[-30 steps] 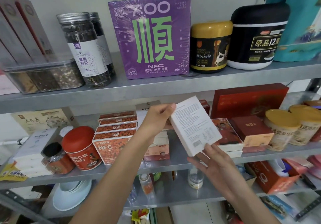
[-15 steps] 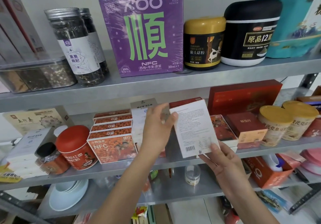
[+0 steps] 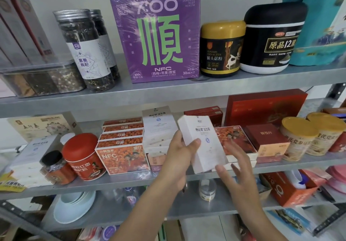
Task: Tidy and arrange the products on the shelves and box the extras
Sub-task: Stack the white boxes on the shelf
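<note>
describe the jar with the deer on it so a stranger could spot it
On the upper grey metal shelf, right of the big purple cardboard box, stands a squat black jar. Unlike the larger black tub with a white base beside it, it has a mustard-yellow lid and a white deer.

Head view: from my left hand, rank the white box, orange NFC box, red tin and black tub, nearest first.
1. white box, held in the left hand.
2. orange NFC box, just left.
3. red tin, further left.
4. black tub, top shelf, far right.
</note>
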A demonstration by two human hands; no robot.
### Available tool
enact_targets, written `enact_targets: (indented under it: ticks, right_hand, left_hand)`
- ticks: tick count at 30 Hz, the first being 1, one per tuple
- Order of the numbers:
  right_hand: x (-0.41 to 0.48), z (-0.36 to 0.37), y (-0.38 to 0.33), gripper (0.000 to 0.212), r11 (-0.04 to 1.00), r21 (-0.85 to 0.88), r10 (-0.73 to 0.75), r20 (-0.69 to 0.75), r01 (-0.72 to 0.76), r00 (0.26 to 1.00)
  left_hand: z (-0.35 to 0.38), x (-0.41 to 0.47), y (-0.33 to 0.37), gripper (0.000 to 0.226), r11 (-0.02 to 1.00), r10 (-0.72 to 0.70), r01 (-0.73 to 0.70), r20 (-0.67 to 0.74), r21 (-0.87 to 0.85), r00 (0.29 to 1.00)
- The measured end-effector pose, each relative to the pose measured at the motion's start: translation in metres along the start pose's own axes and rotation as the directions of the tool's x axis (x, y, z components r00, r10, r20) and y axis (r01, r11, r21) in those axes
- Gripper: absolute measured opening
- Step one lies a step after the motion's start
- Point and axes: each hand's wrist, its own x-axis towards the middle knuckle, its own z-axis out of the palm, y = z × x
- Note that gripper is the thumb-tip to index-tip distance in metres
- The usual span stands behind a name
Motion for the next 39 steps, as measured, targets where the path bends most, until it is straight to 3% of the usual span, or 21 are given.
enact_targets:
  ticks: [3, 7, 8, 10, 12, 13, 16, 18, 21, 23, 24, 25, 27, 29, 30, 31, 33, 35, 37, 39]
  right_hand:
    - [0.013, -0.013, -0.002, 0.058, 0.888, 0.256, 0.343, 0.18, -0.381, 0.922]
    - [0.024, -0.016, -0.008, 0.045, 0.716, 0.43, 0.413, 0.372, -0.549, 0.831]
    - [0.025, -0.014, -0.009, 0.044, 0.614, 0.507, 0.447, 0.408, -0.605, 0.796]
    - [0.027, -0.013, -0.014, 0.038, 0.23, 0.682, 0.48, 0.541, -0.694, 0.691]
    - [0.027, -0.015, -0.014, 0.031, -0.117, 0.724, 0.407, 0.659, -0.68, 0.632]
    - [0.025, -0.015, -0.013, 0.03, -0.213, 0.72, 0.365, 0.686, -0.661, 0.629]
    - [0.019, -0.013, -0.006, 0.023, -0.356, 0.68, 0.27, 0.732, -0.641, 0.626]
    - [0.016, -0.011, -0.001, 0.035, -0.413, 0.643, 0.238, 0.76, -0.645, 0.605]
    - [0.012, -0.009, 0.008, 0.04, -0.503, 0.618, 0.2, 0.763, -0.604, 0.614]
    - [0.01, -0.006, 0.011, 0.028, -0.436, 0.656, 0.217, 0.741, -0.616, 0.636]
    - [0.01, -0.004, 0.012, 0.02, -0.327, 0.709, 0.276, 0.704, -0.625, 0.654]
    - [0.009, -0.002, 0.011, 0.017, -0.167, 0.767, 0.359, 0.632, -0.619, 0.687]
    - [0.01, 0.002, 0.013, 0.025, 0.284, 0.802, 0.51, 0.337, -0.525, 0.791]
    - [0.008, 0.001, 0.015, 0.033, 0.764, 0.541, 0.439, -0.038, -0.351, 0.898]
    - [0.007, 0.0, 0.015, 0.035, 0.923, 0.308, 0.291, -0.171, -0.23, 0.941]
    - [0.005, -0.002, 0.014, 0.038, 0.993, 0.082, 0.1, -0.228, -0.084, 0.968]
    - [0.002, -0.005, 0.011, 0.046, 0.951, -0.268, -0.216, -0.217, 0.155, 0.952]
    - [-0.001, -0.002, 0.008, 0.05, 0.806, -0.514, -0.436, -0.179, 0.294, 0.882]
    - [-0.003, 0.005, 0.004, 0.056, 0.685, -0.637, -0.568, -0.163, 0.353, 0.807]
    - [-0.005, 0.008, 0.0, 0.058, 0.665, -0.626, -0.598, -0.119, 0.408, 0.792]
  left_hand:
    - [-0.01, 0.003, 0.006, 0.032, 0.998, -0.057, 0.058, 0.056, -0.025, 0.997]
    - [-0.013, 0.004, 0.005, 0.03, 0.999, 0.002, -0.006, 0.085, 0.048, 0.996]
    - [-0.013, 0.003, 0.005, 0.032, 0.998, 0.021, -0.028, 0.1, 0.064, 0.995]
    - [-0.014, 0.002, 0.006, 0.041, 0.989, 0.053, -0.07, 0.129, 0.131, 0.99]
    - [-0.016, 0.002, 0.006, 0.041, 0.968, 0.102, -0.13, 0.137, 0.216, 0.985]
    - [-0.016, 0.003, 0.005, 0.032, 0.963, 0.13, -0.155, 0.125, 0.222, 0.984]
    - [-0.015, 0.004, 0.004, 0.017, 0.949, 0.226, -0.227, 0.029, 0.218, 0.974]
    - [-0.014, 0.006, 0.005, 0.018, 0.926, 0.288, -0.278, -0.002, 0.255, 0.958]
    - [-0.009, 0.007, 0.007, 0.021, 0.907, 0.294, -0.302, 0.073, 0.292, 0.953]
    - [-0.007, 0.007, 0.007, 0.022, 0.92, 0.256, -0.278, 0.114, 0.275, 0.96]
    - [-0.006, 0.006, 0.007, 0.023, 0.932, 0.239, -0.263, 0.124, 0.25, 0.963]
    - [-0.006, 0.005, 0.007, 0.025, 0.943, 0.228, -0.252, 0.13, 0.217, 0.965]
    - [-0.005, 0.005, 0.006, 0.036, 0.955, 0.22, -0.241, 0.13, 0.173, 0.967]
    - [-0.006, 0.004, 0.003, 0.051, 0.95, 0.196, -0.218, 0.118, 0.222, 0.974]
    - [-0.006, 0.004, 0.0, 0.054, 0.942, 0.182, -0.211, 0.13, 0.259, 0.975]
    - [-0.005, 0.003, -0.004, 0.05, 0.928, 0.182, -0.225, 0.164, 0.296, 0.969]
    - [-0.001, -0.001, -0.011, 0.039, 0.905, 0.171, -0.243, 0.224, 0.35, 0.96]
    - [0.002, -0.002, -0.016, 0.049, 0.939, 0.126, -0.195, 0.246, 0.282, 0.961]
    - [0.003, -0.003, -0.017, 0.063, 0.973, 0.092, -0.148, 0.289, 0.178, 0.953]
    - [0.003, -0.004, -0.018, 0.074, 0.987, 0.067, -0.11, 0.314, 0.121, 0.947]
